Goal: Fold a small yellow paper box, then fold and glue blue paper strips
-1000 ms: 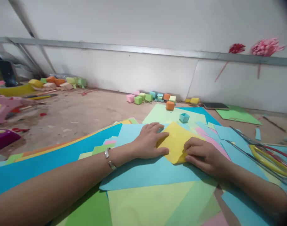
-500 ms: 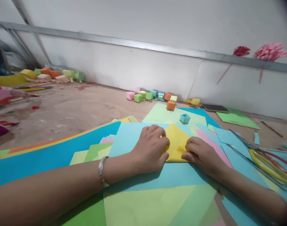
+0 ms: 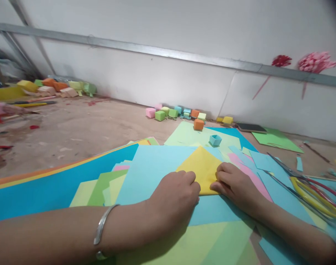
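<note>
A yellow sheet of paper, folded into a triangle with its tip pointing away from me, lies on a light blue sheet. My left hand presses on its left near side with the fingers curled; the knuckles hide the fingertips. At the right corner, my right hand holds the paper between thumb and bent fingers. A silver bracelet is on the left wrist.
Two pairs of scissors lie to the right. A small blue paper box and an orange paper cube stand beyond. A phone rests by the wall. Coloured sheets spread leftward.
My left hand has slid down toward me along the yellow paper, uncovering more of its left slope, and its fingers are curled tighter. My right hand stays nearly in place.
</note>
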### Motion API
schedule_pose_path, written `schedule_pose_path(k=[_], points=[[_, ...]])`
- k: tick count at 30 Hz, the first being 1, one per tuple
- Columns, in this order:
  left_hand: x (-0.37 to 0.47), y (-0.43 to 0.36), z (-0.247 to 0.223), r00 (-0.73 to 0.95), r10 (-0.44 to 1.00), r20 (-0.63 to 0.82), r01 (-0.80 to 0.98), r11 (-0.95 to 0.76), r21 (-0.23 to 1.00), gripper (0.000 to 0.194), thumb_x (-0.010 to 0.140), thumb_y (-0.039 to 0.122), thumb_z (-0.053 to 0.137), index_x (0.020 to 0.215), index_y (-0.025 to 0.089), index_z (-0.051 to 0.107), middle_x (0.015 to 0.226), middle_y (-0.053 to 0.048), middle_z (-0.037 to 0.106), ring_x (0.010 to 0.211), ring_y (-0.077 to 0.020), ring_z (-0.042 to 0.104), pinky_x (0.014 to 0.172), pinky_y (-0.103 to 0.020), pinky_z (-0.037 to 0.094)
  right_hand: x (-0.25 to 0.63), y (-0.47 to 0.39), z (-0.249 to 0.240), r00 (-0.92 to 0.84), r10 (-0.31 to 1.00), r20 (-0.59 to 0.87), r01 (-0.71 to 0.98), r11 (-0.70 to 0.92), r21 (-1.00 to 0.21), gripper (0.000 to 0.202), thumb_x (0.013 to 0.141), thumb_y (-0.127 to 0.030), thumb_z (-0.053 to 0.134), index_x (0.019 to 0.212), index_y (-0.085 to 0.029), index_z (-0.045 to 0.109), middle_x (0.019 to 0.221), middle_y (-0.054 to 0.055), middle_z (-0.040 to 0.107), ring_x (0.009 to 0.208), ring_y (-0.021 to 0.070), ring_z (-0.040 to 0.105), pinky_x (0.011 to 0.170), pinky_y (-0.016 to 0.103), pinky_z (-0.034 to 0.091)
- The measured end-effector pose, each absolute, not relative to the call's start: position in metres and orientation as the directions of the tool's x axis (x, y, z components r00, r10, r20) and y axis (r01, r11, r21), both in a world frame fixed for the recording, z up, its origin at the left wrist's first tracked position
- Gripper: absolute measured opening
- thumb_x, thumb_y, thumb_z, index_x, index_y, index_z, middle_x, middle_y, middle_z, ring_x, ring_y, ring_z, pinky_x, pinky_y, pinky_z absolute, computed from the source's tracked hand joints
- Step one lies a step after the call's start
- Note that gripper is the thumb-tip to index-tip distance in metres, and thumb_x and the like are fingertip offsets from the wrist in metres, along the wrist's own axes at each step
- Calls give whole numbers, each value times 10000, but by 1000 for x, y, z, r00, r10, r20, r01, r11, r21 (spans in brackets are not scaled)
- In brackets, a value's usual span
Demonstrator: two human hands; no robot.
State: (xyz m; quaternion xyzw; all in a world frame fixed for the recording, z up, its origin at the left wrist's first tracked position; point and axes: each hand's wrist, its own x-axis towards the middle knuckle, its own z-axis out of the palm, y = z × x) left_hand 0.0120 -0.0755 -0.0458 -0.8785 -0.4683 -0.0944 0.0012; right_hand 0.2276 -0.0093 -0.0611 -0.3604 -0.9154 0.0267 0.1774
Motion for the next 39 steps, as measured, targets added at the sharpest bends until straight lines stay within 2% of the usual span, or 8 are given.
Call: schedule_pose_path(k=[2,5,12,16,22,33,39], points=[[12,-75,-50,557,810,184,820,-571,35,254,891,166,475,656,178,569,649,-41,534,549,-160,421,502,-314,297,227,-9,-60,-677,677,289,660,732,-171,339,918,-331,565,620,-191,482,772,55,545,705,179,525,589,284,435],[12,-76,-49,558,805,203,817,-576,39,269,897,167,476,646,180,574,645,-38,536,550,-161,434,504,-314,317,226,-9,-60,-671,688,275,672,722,-166,316,909,-299,576,626,-191,487,775,47,549,712,173,528,589,275,428],[13,-66,-38,457,883,109,856,-470,213,369,952,334,439,684,167,630,705,-48,596,599,-170,522,508,-299,291,225,-10,-58,-667,701,251,681,711,-177,320,914,-285,565,620,-186,487,766,39,539,699,162,523,585,268,414],[15,-57,-43,391,914,107,867,-405,290,376,937,343,444,646,173,611,676,-29,587,577,-155,518,498,-285,258,224,-11,-56,-668,697,261,675,715,-183,341,919,-298,558,608,-189,470,752,33,531,688,155,509,575,262,407],[18,-58,-44,405,909,96,870,-416,264,340,901,331,480,629,176,614,673,-32,587,554,-161,511,481,-294,235,224,-12,-57,-663,703,259,673,710,-205,348,933,-302,523,608,-188,467,754,37,527,685,156,492,569,264,404],[18,-56,-43,419,902,107,862,-432,266,344,907,315,469,640,167,629,670,-42,590,564,-155,518,487,-275,284,223,-12,-54,-667,702,247,646,711,-278,350,929,-284,518,601,-196,435,745,32,501,686,162,482,573,272,397],[20,-56,-41,423,905,40,880,-421,218,333,908,327,478,656,175,634,703,-46,611,571,-173,534,480,-288,262,221,-11,-51,-675,705,218,647,707,-286,353,915,-246,538,582,-193,432,742,31,499,686,162,485,569,269,386]])
